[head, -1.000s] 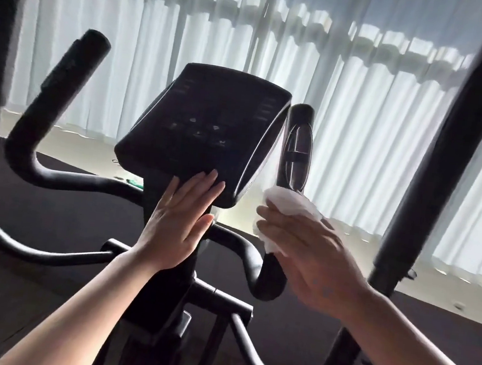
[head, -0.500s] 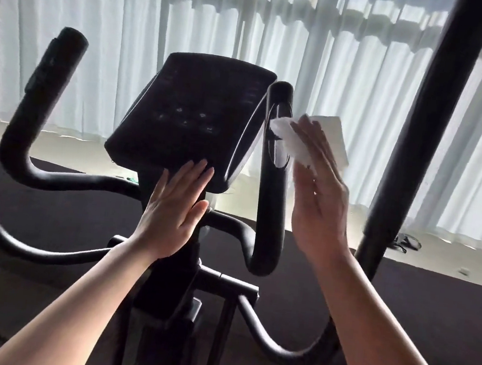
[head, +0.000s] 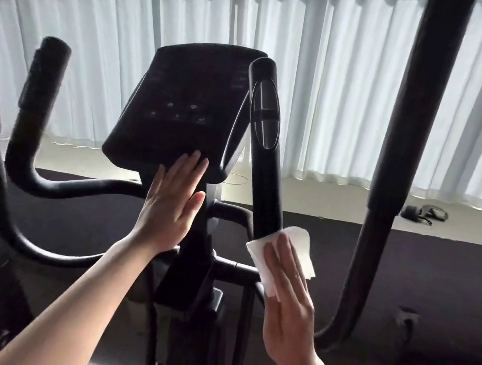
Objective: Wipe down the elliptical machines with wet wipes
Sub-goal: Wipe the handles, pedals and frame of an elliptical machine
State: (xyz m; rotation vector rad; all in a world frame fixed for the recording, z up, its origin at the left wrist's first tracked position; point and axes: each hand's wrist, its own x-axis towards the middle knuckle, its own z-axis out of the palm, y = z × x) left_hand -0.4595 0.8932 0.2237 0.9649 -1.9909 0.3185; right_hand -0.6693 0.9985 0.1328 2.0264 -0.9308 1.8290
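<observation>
Crumpled white wipe [head: 281, 256] (soft) against smooth tubular handlebar [head: 265, 179]

Strong backlight pouring through the far white curtains [head: 333, 88]; elliptical machine [head: 187, 111] nearly silhouetted, near floor dim. Motion blur smearing far left, wide-angle bending at edges.

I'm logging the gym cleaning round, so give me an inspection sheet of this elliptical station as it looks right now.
Surface: dark mat under the machine, pale floor beyond it.
Job's things: white wet wipe pressed on the lower part of the inner right handlebar; console dark, screen off.
Clutter: small dark object on the pale floor by the curtains, kind unclear.
Grips: left hand flat, fingertips on the console's lower edge; right hand flat, fingers straight, pressing the wipe.
Cables: nothing seen for certain.
Surroundings: white curtains, backlit.
</observation>
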